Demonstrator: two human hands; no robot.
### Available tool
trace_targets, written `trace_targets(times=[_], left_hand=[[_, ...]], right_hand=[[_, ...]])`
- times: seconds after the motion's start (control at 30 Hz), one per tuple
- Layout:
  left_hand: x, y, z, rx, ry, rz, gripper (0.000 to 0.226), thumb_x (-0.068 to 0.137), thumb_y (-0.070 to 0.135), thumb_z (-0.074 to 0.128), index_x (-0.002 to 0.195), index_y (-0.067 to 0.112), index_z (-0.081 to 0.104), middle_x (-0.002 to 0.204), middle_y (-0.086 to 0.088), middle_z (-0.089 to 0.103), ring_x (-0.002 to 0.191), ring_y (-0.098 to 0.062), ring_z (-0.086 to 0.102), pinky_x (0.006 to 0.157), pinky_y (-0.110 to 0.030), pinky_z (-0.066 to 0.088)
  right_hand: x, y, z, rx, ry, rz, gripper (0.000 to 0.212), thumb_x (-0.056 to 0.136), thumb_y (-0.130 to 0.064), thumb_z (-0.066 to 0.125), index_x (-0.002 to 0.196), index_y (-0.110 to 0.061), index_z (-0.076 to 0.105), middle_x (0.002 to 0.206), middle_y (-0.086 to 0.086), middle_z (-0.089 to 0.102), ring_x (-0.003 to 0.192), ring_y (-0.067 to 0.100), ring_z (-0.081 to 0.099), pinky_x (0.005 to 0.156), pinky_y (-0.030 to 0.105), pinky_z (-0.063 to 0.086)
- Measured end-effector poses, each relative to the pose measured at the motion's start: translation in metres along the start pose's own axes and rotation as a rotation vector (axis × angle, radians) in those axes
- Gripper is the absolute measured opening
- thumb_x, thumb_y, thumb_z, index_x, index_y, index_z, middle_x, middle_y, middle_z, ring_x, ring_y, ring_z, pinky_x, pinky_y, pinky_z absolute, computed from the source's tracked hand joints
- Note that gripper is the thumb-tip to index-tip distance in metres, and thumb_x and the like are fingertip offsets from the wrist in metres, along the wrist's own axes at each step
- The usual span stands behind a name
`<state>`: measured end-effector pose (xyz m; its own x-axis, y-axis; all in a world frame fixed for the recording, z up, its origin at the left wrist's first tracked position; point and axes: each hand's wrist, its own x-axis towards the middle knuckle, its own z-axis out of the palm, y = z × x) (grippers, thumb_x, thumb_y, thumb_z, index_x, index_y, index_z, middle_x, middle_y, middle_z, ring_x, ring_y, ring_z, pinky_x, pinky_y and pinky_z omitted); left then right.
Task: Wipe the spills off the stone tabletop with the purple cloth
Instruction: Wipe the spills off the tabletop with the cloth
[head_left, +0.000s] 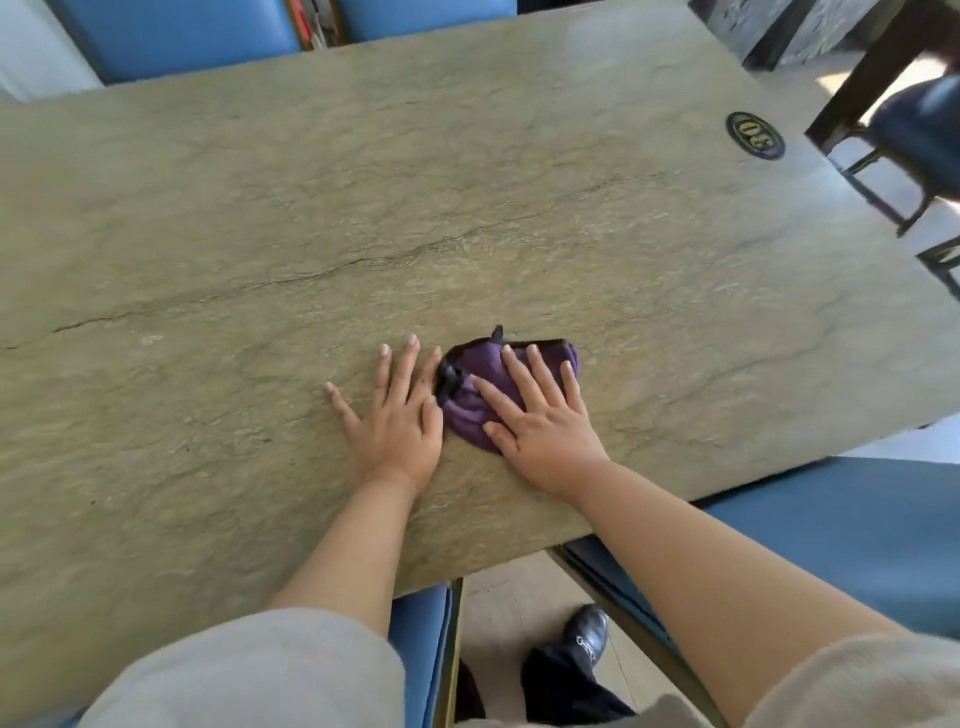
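1. Lying bunched on the stone tabletop (467, 208) near its close edge, the purple cloth (475, 402) sits under my right hand (540, 421), fingers straight, pressing.
2. My left hand (395, 415) rests flat just beside it, fingers spread.
3. I note a dark oval number plaque (755, 135) far right and blue chairs (171, 36) around.

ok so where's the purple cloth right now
In the head view the purple cloth lies bunched on the stone tabletop near its front edge, pressed flat under the right hand, with the left hand flat beside it.
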<state>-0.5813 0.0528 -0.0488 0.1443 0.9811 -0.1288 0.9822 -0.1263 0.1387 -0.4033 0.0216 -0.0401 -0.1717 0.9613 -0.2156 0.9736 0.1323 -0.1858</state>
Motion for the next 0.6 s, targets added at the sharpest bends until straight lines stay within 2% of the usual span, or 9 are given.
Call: trace_targets(times=[0.07, 0.13, 0.2, 0.27, 0.33, 0.47, 0.6], left_hand=[[0.0, -0.001, -0.003, -0.049, -0.012, -0.004, 0.064, 0.087, 0.039, -0.007, 0.15, 0.048, 0.002, 0.159, 0.024, -0.011, 0.146, -0.005, -0.015, 0.11, -0.069, -0.009], [-0.002, -0.001, -0.005, -0.083, -0.027, -0.002, 0.061, 0.09, 0.038, -0.004, 0.15, 0.047, 0.004, 0.159, 0.024, -0.009, 0.146, -0.004, -0.015, 0.111, -0.066, -0.011], [-0.005, -0.003, -0.004, -0.11, -0.046, 0.003, 0.057, 0.094, 0.039, -0.001, 0.15, 0.046, 0.005, 0.159, 0.022, -0.009, 0.146, -0.004, -0.016, 0.113, -0.062, -0.013], [-0.013, -0.004, -0.003, -0.13, -0.032, 0.022, 0.06, 0.092, 0.044, -0.003, 0.151, 0.043, 0.006, 0.16, 0.019, -0.008, 0.146, -0.005, -0.016, 0.115, -0.056, -0.013], [-0.023, -0.006, 0.001, -0.11, -0.012, 0.067, 0.062, 0.091, 0.046, -0.005, 0.152, 0.04, 0.003, 0.161, 0.016, -0.009, 0.146, -0.006, -0.018, 0.117, -0.054, -0.012], [-0.023, -0.009, 0.003, -0.103, 0.008, 0.094, 0.064, 0.09, 0.044, -0.004, 0.153, 0.036, 0.004, 0.161, 0.013, -0.009, 0.147, -0.01, -0.017, 0.116, -0.055, -0.012], [-0.019, -0.01, 0.005, -0.059, 0.003, 0.119, 0.064, 0.09, 0.045, -0.005, 0.153, 0.035, 0.002, 0.162, 0.011, -0.01, 0.148, -0.014, -0.015, 0.116, -0.056, -0.012]], right_hand=[[-0.017, 0.01, -0.001, -0.011, -0.066, -0.188, 0.056, 0.09, -0.056, 0.005, 0.146, -0.049, -0.001, 0.158, -0.007, -0.015, 0.145, 0.019, -0.02, 0.115, 0.043, -0.016], [-0.012, 0.029, -0.009, 0.04, -0.088, -0.232, 0.051, 0.097, -0.05, 0.021, 0.146, -0.049, 0.006, 0.159, -0.01, -0.01, 0.146, 0.016, -0.016, 0.118, 0.039, -0.01], [0.009, 0.044, -0.017, 0.128, -0.039, -0.073, 0.05, 0.1, -0.04, 0.032, 0.146, -0.047, 0.013, 0.16, -0.008, -0.006, 0.147, 0.017, -0.011, 0.119, 0.04, -0.007], [0.031, 0.047, -0.021, 0.2, 0.031, 0.138, 0.05, 0.1, -0.038, 0.034, 0.147, -0.045, 0.017, 0.161, -0.005, -0.003, 0.147, 0.02, -0.01, 0.118, 0.043, -0.007], [0.041, 0.038, -0.019, 0.202, 0.057, 0.256, 0.05, 0.1, -0.038, 0.033, 0.147, -0.044, 0.018, 0.161, -0.004, -0.004, 0.147, 0.022, -0.01, 0.116, 0.045, -0.01], [0.036, 0.018, -0.013, 0.239, 0.089, 0.256, 0.051, 0.1, -0.032, 0.035, 0.147, -0.042, 0.019, 0.161, -0.003, -0.004, 0.147, 0.023, -0.01, 0.116, 0.046, -0.01], [0.012, -0.003, -0.004, 0.36, 0.109, 0.193, 0.05, 0.099, -0.017, 0.039, 0.143, -0.04, 0.033, 0.16, -0.005, 0.006, 0.147, 0.019, -0.005, 0.117, 0.043, -0.009]])
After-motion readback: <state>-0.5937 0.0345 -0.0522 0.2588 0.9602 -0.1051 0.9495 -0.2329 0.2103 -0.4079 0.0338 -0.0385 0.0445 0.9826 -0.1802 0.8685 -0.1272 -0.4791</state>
